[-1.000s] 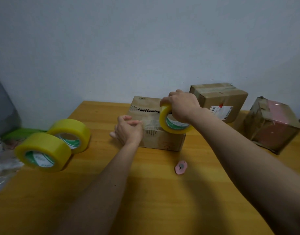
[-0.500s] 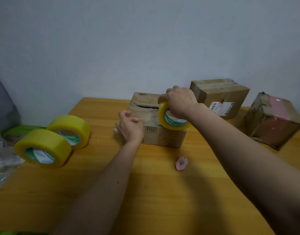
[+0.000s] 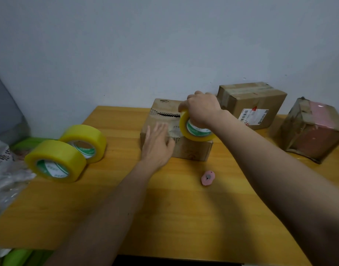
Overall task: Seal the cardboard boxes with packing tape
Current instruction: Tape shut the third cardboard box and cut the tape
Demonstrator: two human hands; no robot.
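On the wooden bench, near its far edge, sits a cardboard box with a torn, jagged seam across its top. The left hand lies flat on the box's left part, fingers straight and spread. The right hand grips a yellow tape roll standing on edge on the box's right part. Two more tape rolls stand at the left. A small pink cutter lies in front of the box. Two further boxes sit to the right.
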